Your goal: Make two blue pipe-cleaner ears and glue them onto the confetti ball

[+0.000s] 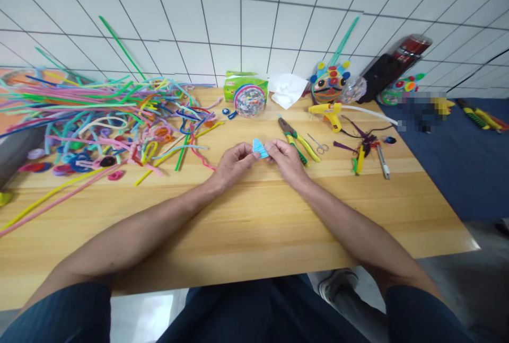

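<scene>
A small light-blue ribbed piece, roughly triangular and apparently made of bent pipe cleaner, is held up between my two hands over the middle of the table. My left hand pinches its left side between thumb and curled fingers. On its right edge, my right hand closes thumb and fingertips. Just beyond the right hand lie pliers with green and yellow handles, and small scissors beside them. Parts of the blue piece are hidden behind the fingertips.
A heap of colourful pipe cleaners covers the table's left side. At the back stand a green tissue box, a clear ball and a decorated face ornament. A yellow glue gun, its cord and a pen lie right.
</scene>
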Demonstrator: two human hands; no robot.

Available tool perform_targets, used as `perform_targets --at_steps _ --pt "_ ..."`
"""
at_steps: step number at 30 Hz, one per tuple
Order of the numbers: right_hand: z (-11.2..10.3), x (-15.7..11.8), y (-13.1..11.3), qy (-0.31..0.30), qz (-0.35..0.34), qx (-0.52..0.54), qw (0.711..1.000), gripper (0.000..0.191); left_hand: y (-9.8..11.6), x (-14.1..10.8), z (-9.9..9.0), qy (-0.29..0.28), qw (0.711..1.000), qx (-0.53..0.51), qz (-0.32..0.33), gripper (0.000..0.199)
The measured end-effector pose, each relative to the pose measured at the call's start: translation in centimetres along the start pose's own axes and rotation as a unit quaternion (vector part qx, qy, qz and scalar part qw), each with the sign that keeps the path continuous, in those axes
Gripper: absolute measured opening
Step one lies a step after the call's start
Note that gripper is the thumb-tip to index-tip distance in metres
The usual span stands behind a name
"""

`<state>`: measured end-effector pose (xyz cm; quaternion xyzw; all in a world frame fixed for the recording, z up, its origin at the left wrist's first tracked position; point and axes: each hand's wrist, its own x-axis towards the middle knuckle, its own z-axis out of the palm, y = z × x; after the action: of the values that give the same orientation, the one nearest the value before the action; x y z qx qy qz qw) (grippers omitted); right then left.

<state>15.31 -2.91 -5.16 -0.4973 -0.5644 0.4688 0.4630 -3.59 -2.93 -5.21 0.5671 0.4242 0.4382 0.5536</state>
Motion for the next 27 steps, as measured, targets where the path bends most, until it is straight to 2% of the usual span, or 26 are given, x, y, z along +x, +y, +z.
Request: perform_targets --at_steps 4,6,8,10,13,15,18,21,23,25,27 --pt "-2.3 1.1 -0.7 0.066 -0.034 -0.026 0.997 0.039 2.1 0.4 -1.3 0.051 0.998 -0.038 0.03 0.041" --pt "-4.2 2.1 -1.1 0.114 -0.056 -0.105 0.986 0.032 3.2 0.7 -2.1 0.054 0.996 -0.061 0.039 0.034" --pt "-6.1 3.1 -1.2 0.141 -0.074 -0.243 0.957 0.021 4.0 1.1 -2.8 0.051 0.995 -0.073 0.035 0.031" --pt "-7.3 4.0 -0.9 0.135 -0.067 -0.369 0.917 0.016 4.3 1.5 -3.1 0.044 0.997 -0.069 0.016 0.031" --pt "-7.7 4.8 -0.1 0.099 -0.048 -0.49 0.865 0.023 3.8 2.0 -3.0 0.009 0.999 -0.033 -0.024 0.035" --pt "-7.6 4.8 0.3 0.052 -0.075 -0.52 0.849 0.029 3.0 2.4 -2.8 -0.02 0.999 -0.009 -0.044 0.038" --pt "-7.6 4.3 0.1 -0.085 -0.141 -0.505 0.847 0.037 1.7 2.9 -2.7 -0.045 0.996 0.01 -0.07 0.042" --pt "-7.8 3.4 -0.6 -0.212 -0.157 -0.489 0.831 0.036 0.6 3.6 -2.7 -0.055 0.995 0.005 -0.084 0.043" --pt "-7.9 3.1 -1.0 -0.23 -0.141 -0.508 0.818 0.032 0.1 3.9 -2.7 -0.057 0.994 -0.017 -0.087 0.043" --pt "-8.0 2.9 -1.5 -0.207 -0.124 -0.524 0.817 0.023 0.0 4.1 -2.8 -0.053 0.993 -0.051 -0.091 0.043" --pt "-7.8 2.9 -2.0 -0.17 -0.116 -0.488 0.849 0.011 -0.1 4.2 -2.8 -0.049 0.991 -0.087 -0.092 0.044"
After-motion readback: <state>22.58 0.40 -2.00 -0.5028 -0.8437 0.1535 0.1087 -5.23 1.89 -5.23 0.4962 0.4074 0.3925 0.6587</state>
